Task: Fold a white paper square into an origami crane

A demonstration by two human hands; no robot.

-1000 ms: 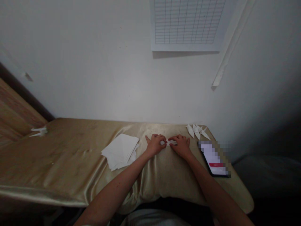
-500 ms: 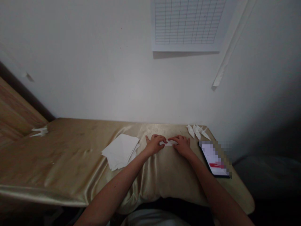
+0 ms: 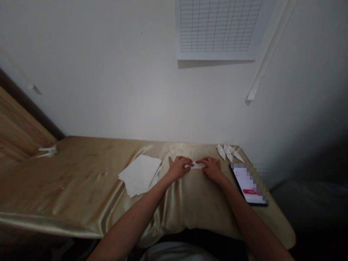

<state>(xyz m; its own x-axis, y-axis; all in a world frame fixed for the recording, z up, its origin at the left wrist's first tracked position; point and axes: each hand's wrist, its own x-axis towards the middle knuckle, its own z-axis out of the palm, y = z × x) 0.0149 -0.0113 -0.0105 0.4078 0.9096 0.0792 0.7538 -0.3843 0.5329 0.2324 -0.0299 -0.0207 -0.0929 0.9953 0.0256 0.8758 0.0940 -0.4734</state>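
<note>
The folded white paper (image 3: 197, 166) lies on our cloth-covered desk (image 3: 201, 203), between our left hand (image 3: 180, 167) and right hand (image 3: 212, 168). Both are half-curled, fingertips at its 2 ends; whether they pinch or merely press, we cannot tell. We judge it light, thin and easily creased, best taken gently by those ends.

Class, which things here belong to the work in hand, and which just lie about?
Probably belonging: left hand; right hand; white paper both touch; paper stack; folded papers.
Apparently incidental: phone; gridded sheet on the wall.
</note>
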